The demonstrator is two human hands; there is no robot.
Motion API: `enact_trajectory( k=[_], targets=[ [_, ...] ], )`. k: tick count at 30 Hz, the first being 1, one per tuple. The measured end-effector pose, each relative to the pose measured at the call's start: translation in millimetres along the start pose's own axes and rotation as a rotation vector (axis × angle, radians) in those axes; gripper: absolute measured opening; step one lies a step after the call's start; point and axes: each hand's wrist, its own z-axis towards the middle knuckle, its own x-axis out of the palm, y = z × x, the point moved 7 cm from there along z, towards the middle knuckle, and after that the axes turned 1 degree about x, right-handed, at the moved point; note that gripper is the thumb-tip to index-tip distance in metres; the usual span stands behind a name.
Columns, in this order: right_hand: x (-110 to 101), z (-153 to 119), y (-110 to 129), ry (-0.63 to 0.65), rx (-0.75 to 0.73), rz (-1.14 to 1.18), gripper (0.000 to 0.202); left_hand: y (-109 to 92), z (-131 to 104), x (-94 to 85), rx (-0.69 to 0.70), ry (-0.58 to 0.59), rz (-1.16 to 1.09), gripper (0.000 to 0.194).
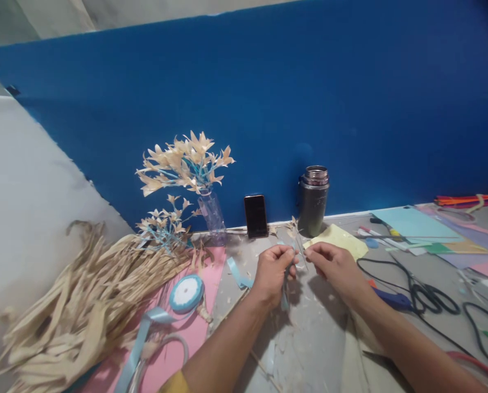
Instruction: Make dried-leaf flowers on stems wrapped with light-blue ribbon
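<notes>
Left hand (275, 272) curls snugly round stems (285, 292), above the table (309, 344), near the bottle (313, 204); right hand (331, 265) just beside, thumb and finger nearly meeting; whether they pinch anything, I cannot tell.

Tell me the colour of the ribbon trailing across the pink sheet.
The ribbon is light blue; it shows best in the head view.

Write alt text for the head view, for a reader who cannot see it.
A person's left hand holds thin stems, the right hand close beside it, over a littered gray table. Beyond are pale flowers in a clear vase, a phone and an open flask; a blue ribbon spool and dry tan strips lie at left.
</notes>
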Motion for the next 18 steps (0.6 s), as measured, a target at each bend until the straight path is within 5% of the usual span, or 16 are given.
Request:
enact_trajectory(
  k=[10, 18],
  targets=[
    [-3.0, -2.4, 7.6, -0.018, -0.021, -0.019, 0.03, 0.4, -9.5, 9.1, 0.039, -0.022, 0.215, 0.018],
    [-5.6, -4.7, 8.7, -0.122, -0.083, -0.16, 0.026, -7.7, -18.6, 10.3, 0.214, -0.083, 0.484, 0.015]
  ],
)
